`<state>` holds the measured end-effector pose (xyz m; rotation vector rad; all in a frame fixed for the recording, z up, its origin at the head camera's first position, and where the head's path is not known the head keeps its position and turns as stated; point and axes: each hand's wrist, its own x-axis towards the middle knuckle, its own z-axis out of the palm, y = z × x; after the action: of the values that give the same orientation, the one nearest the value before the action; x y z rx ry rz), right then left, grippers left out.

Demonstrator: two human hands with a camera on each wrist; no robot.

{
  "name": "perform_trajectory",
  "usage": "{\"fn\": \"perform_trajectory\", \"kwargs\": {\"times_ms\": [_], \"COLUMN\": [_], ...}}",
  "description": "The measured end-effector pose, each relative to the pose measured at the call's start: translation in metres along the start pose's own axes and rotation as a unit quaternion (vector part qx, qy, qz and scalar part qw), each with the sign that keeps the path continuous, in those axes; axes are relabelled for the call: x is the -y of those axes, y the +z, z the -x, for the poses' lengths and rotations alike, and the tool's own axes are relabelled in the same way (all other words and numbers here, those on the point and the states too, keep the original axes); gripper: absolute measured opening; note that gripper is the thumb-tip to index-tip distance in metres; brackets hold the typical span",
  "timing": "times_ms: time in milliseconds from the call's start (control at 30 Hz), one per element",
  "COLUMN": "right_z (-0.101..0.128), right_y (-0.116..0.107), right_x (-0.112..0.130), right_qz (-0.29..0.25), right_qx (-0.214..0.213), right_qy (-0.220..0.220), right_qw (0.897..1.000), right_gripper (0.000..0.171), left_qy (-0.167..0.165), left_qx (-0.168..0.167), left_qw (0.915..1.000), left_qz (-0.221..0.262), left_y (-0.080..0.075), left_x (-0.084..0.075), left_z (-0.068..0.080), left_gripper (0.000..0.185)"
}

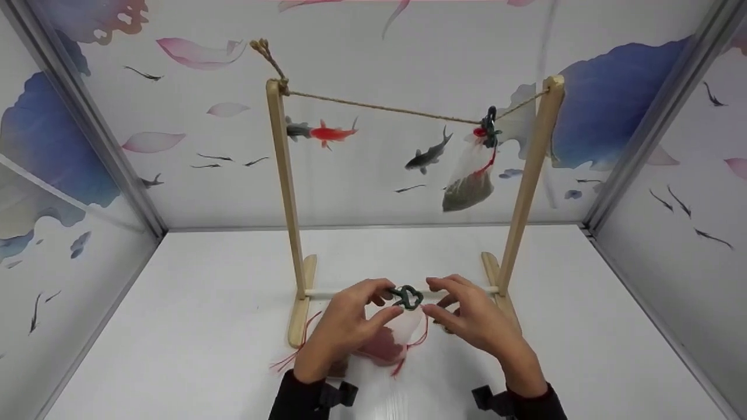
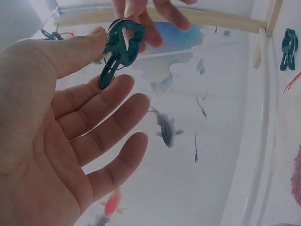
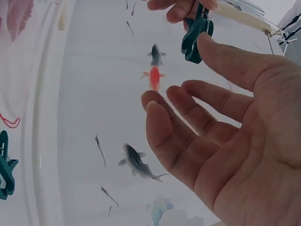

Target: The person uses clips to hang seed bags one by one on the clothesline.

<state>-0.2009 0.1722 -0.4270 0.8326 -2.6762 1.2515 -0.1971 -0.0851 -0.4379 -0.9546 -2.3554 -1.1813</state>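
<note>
My left hand pinches a dark green spring clip by its handles, between thumb and fingertips, as the left wrist view also shows. Just to the right, my right hand faces the clip with its fingers loosely bent and nothing gripped; its thumb tip is close by the clip's jaws. Below the hands lies a sheer drawstring pouch with pinkish contents and red cords, partly covered by the left hand. A second green clip lies on the table, mostly hidden under the right hand in the head view.
A wooden stand with a left post and right post carries a twine line. From its right part, another green clip suspends a pouch with greenish-brown contents. Printed panels enclose the white table.
</note>
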Motion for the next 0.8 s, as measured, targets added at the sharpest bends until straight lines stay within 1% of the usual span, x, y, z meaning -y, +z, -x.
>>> {"fn": "perform_trajectory", "kwargs": {"times_ms": [100,200,300,367,400,467,500,567,733,800], "right_z": [-0.004,-0.009,-0.012,-0.014,-0.015,-0.017,-0.018,-0.021,-0.031,-0.035], "right_y": [0.007,0.016,0.027,0.035,0.039,0.047,0.052,0.059,0.075,0.078], "right_x": [-0.012,-0.024,-0.035,-0.04,-0.043,-0.048,-0.05,-0.053,-0.058,-0.06], "right_qz": [-0.005,-0.024,-0.049,-0.053,-0.051,-0.04,-0.034,-0.021,0.002,0.016], "right_qx": [0.012,0.025,0.038,0.045,0.048,0.058,0.058,0.053,0.036,0.039], "right_qy": [0.053,0.108,0.16,0.195,0.211,0.239,0.249,0.26,0.259,0.253], "right_qw": [0.998,0.994,0.985,0.978,0.975,0.969,0.966,0.964,0.965,0.967], "right_gripper": [0.051,0.053,0.053,0.052,0.05,0.04,0.035,0.033,0.039,0.034], "left_qy": [-0.005,-0.002,0.001,0.002,0.002,0.003,0.002,0.0,-0.008,-0.011], "left_qx": [-0.004,-0.009,-0.017,-0.022,-0.024,-0.028,-0.03,-0.035,-0.037,-0.039], "left_qw": [0.9999,0.9999,0.9998,0.9997,0.9997,0.9995,0.9994,0.9991,0.9985,0.9981], "left_qz": [-0.009,-0.011,-0.009,-0.006,-0.008,-0.011,-0.016,-0.023,-0.041,-0.047], "left_y": [-0.002,-0.004,-0.005,-0.005,-0.006,-0.006,-0.006,-0.007,-0.009,-0.01], "left_x": [0.004,0.006,0.007,0.008,0.008,0.009,0.009,0.01,0.012,0.013], "left_z": [0.001,0.001,0.0,-0.001,-0.001,-0.001,-0.001,0.0,0.002,0.002], "left_gripper": [0.035,0.034,0.033,0.032,0.031,0.03,0.029,0.027,0.026,0.026]}}
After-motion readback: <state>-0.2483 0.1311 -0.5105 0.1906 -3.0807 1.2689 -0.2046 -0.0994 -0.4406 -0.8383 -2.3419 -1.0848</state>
